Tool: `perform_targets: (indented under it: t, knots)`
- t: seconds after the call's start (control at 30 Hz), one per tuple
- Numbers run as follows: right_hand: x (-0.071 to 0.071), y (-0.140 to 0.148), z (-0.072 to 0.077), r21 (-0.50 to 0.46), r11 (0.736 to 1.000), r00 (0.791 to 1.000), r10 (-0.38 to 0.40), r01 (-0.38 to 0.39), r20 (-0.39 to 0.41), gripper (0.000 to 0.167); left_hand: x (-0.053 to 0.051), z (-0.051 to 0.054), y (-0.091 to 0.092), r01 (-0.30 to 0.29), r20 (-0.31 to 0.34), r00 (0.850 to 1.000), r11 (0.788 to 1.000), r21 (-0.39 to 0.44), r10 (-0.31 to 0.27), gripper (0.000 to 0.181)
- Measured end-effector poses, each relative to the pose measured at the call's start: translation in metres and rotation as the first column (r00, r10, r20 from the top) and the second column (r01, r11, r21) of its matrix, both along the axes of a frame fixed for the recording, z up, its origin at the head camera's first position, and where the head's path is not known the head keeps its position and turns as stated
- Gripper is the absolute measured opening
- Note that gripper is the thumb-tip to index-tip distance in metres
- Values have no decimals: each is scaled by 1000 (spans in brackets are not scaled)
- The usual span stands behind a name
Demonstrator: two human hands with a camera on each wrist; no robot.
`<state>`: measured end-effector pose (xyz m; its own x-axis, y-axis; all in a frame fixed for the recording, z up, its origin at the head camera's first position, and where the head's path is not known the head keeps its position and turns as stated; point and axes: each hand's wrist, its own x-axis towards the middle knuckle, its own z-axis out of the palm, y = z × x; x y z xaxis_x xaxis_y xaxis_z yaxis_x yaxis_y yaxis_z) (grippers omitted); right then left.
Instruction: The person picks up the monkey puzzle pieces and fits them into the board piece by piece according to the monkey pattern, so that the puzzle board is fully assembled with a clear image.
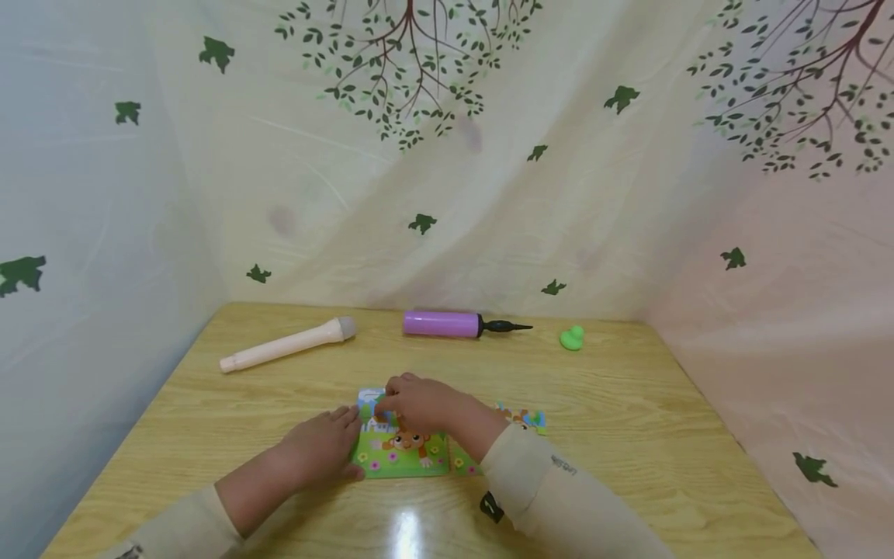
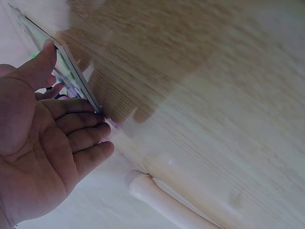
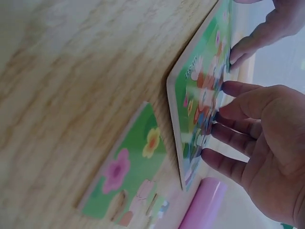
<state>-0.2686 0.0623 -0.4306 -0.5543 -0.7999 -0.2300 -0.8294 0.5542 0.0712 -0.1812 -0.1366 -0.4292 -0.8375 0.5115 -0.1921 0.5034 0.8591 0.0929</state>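
Note:
A flat picture board [image 1: 398, 464] with a monkey and flowers lies on the table. Against its left edge rests my left hand [image 1: 317, 449], fingers extended; in the left wrist view the thumb of this hand [image 2: 43, 138] touches the board's rim [image 2: 78, 78]. My right hand [image 1: 422, 404] reaches over the upper part of the board. In the right wrist view its fingertips touch the board [image 3: 186, 90], and the hand [image 3: 267, 138] has spread, slightly bent fingers. Whether a piece lies under them is hidden. Beside the board is a loose flowered piece [image 3: 128, 167].
Behind the board lie a pale microphone-shaped stick [image 1: 282, 347], a purple pump [image 1: 441, 324] with a black nozzle and a small green duck [image 1: 572, 338]. Another picture piece [image 1: 534, 420] shows past my right wrist. Curtains with leaf prints stand around the table [image 1: 615, 419].

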Motion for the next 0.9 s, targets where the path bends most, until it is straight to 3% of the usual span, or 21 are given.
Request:
perform_targets:
  t: [0.17,0.33,0.57,0.9]
  knots:
    - [2,3,-2,-11,1000,1000,15,-16,-20,42,0,-2,-1,9,-18,1000,1000,-9,-9,83]
    - [4,3,0,-33,999,1000,-6,7,26,41,0,-5,-1,10,-32,999,1000,-16,-11,83]
    - [6,-1,-2,110,994,999,7,-3,-34,48,-3,-7,-2,11,-27,1000,1000,-7,-11,83]
    - [6,-1,-4,124,992,998,-1,9,-69,60,-5,-8,-2,18,-35,999,999,-28,-19,85]
